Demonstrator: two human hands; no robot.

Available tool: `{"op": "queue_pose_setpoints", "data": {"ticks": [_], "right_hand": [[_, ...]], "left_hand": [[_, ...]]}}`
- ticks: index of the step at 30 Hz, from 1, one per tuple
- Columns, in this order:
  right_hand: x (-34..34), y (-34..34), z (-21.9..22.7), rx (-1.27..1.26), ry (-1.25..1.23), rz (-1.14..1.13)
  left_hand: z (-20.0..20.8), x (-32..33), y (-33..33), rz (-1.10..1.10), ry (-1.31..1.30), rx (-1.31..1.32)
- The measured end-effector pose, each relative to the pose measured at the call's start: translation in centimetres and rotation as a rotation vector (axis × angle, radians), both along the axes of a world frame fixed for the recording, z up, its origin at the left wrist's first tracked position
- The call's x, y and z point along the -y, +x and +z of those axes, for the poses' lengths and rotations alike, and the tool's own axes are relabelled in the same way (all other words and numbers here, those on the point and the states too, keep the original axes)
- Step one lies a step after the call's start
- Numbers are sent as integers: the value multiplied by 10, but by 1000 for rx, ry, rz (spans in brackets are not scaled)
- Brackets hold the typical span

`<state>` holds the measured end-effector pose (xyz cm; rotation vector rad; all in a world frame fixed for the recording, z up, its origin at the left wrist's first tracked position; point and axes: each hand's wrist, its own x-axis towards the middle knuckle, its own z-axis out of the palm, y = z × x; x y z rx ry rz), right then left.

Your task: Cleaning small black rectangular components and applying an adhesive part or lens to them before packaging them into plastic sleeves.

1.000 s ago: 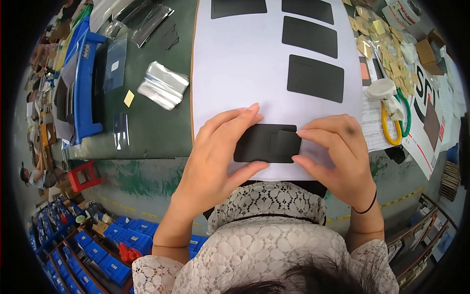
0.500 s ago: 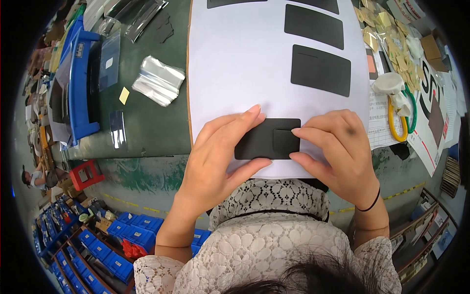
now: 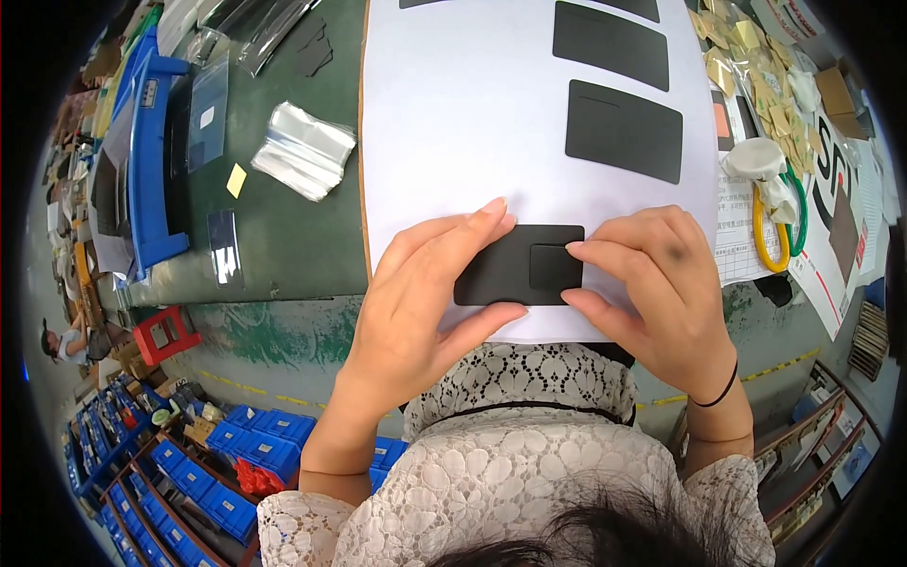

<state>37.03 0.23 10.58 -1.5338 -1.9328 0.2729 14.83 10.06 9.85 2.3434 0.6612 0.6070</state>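
Note:
A flat black rectangular plate [image 3: 493, 269] lies on the white sheet [image 3: 463, 123] close to the front edge. My left hand [image 3: 408, 293] grips its left end, the thumb along the lower edge and the fingers at the upper edge. On the plate's right part sits a smaller black square piece [image 3: 550, 268]. My right hand [image 3: 666, 288] is closed at that end: the index fingertip touches the square's upper right corner and the thumb rests by the plate's lower right corner. Farther right, a similar black plate [image 3: 624, 130] with a thin slit lies on the sheet.
Another black plate [image 3: 611, 45] lies beyond. Left on the green table are a stack of clear plastic bags [image 3: 304, 151], a yellow slip [image 3: 236, 180] and a blue bin [image 3: 156, 161]. On the right are a yellow ring [image 3: 770, 236] and scattered tan pieces [image 3: 756, 85].
Both hands keep the same grip on the plate and the square piece. The view has shifted slightly; nothing else has visibly moved.

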Motion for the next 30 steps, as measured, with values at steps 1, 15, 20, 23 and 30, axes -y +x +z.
{"op": "queue_pose_setpoints", "data": {"ticks": [1, 15, 20, 23, 30], "right_hand": [[0, 0, 0, 0, 0, 0], [-2, 1, 3, 9, -18, 12], [-2, 0, 3, 3, -22, 8], [-2, 1, 3, 6, -25, 10], [-3, 0, 2, 7, -27, 19]], "left_hand": [[0, 0, 0, -1, 3, 1], [-1, -1, 0, -9, 13, 18], [-2, -1, 0, -7, 11, 32], [-1, 0, 1, -5, 14, 28], [-1, -1, 0, -18, 26, 31]]}}
